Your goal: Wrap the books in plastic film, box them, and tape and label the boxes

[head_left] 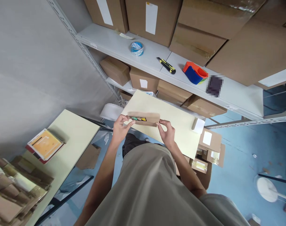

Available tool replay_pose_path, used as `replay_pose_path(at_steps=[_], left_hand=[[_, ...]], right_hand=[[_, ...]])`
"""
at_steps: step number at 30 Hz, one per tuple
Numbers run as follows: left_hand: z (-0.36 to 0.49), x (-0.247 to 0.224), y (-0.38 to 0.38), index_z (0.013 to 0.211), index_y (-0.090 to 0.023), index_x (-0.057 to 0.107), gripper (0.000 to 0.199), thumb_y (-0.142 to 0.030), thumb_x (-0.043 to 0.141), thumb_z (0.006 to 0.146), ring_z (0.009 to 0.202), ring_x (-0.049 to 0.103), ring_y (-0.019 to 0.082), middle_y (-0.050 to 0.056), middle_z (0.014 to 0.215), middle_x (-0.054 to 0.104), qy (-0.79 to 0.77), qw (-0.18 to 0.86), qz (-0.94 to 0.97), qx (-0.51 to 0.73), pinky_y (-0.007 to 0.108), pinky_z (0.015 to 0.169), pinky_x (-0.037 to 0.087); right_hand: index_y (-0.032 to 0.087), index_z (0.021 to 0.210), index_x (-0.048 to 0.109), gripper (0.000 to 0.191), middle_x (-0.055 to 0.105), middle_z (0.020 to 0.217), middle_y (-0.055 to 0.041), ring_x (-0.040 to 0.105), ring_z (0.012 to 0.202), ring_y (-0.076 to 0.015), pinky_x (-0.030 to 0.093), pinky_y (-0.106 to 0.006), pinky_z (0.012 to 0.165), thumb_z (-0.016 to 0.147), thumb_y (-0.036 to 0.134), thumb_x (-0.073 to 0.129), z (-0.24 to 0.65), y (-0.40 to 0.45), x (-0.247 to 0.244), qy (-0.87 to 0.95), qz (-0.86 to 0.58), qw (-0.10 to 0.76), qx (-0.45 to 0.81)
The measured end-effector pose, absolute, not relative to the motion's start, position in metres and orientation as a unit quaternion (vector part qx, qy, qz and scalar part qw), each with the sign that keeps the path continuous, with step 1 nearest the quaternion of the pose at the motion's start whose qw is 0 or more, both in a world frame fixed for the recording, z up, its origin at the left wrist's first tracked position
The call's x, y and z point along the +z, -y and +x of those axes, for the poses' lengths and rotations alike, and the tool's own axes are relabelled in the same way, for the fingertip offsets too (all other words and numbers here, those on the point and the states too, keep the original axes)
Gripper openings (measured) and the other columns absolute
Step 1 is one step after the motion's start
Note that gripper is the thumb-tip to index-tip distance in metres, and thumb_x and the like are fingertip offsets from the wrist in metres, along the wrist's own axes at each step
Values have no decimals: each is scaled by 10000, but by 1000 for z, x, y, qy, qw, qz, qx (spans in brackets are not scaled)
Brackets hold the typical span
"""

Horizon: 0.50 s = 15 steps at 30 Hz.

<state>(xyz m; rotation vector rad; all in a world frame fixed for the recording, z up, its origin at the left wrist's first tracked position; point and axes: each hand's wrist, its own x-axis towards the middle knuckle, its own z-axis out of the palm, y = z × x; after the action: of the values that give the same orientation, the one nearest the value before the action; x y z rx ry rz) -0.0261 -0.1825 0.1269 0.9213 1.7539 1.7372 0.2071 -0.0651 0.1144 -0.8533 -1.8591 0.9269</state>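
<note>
Between my two hands is a small, narrow cardboard box [152, 117], held above the pale yellow table [180, 131]. Its top is open, and green and yellow items [138, 119] show inside at the left; they are too small to name. My left hand [121, 127] pinches the box's left end between thumb and fingers. At the right end, my right hand [165, 130] grips the near corner the same way. The box is slightly blurred.
On the shelf [152, 64] ahead lie a tape roll [137, 48], a box cutter [166, 65] and a red and blue tape dispenser [195, 72]. Cardboard boxes [152, 22] line the shelves. Left, a side table [72, 138] bears a book-like stack [45, 145] and flattened cardboard [13, 191].
</note>
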Motion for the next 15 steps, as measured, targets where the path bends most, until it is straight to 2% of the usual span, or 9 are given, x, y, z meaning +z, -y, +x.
replay_pose_path(at_steps=[2, 4, 8, 10, 12, 15], left_hand=[[-28, 130, 185, 907, -224, 684, 251, -410, 846, 858, 1063, 745, 261, 62, 970, 773, -661, 276, 346, 606, 373, 1021, 553], [-31, 135, 186, 980, -218, 764, 221, -430, 781, 919, 1091, 730, 262, 81, 1031, 780, -660, 302, 352, 591, 360, 1052, 532], [-33, 140, 181, 1163, -227, 809, 349, -361, 847, 843, 1057, 728, 255, 78, 1085, 792, -642, 357, 357, 577, 346, 1015, 546], [-32, 136, 175, 1179, -215, 806, 402, -371, 871, 814, 965, 734, 239, 65, 996, 798, -650, 356, 350, 573, 326, 921, 566], [-30, 128, 167, 1108, -186, 806, 385, -465, 847, 847, 816, 726, 217, 55, 852, 788, -668, 340, 331, 574, 311, 808, 570], [-29, 112, 157, 986, -162, 793, 476, -622, 802, 864, 642, 684, 194, 49, 706, 754, -678, 347, 305, 571, 296, 666, 545]], right_hand=[[232, 1060, 759, 252, 833, 1072, -79, 805, 1014, -238, 660, -386, 948, 1020, 473, 699, 208, 60, 117, 722, -360, 404, 431], [229, 1046, 792, 299, 830, 1094, -82, 785, 1033, -239, 640, -382, 958, 1023, 502, 674, 209, 53, 121, 692, -362, 371, 503], [235, 1168, 820, 409, 818, 1204, -86, 760, 1061, -241, 622, -391, 952, 995, 570, 662, 213, 40, 125, 639, -357, 333, 594], [225, 1151, 827, 426, 830, 1133, -85, 762, 963, -224, 625, -381, 893, 948, 584, 720, 214, 36, 123, 620, -355, 313, 625], [206, 1058, 831, 420, 833, 979, -78, 750, 827, -200, 622, -356, 805, 902, 592, 779, 212, 34, 120, 591, -357, 301, 658], [188, 967, 817, 466, 808, 815, -62, 720, 691, -175, 607, -321, 687, 838, 636, 836, 207, 32, 113, 540, -374, 291, 696]])
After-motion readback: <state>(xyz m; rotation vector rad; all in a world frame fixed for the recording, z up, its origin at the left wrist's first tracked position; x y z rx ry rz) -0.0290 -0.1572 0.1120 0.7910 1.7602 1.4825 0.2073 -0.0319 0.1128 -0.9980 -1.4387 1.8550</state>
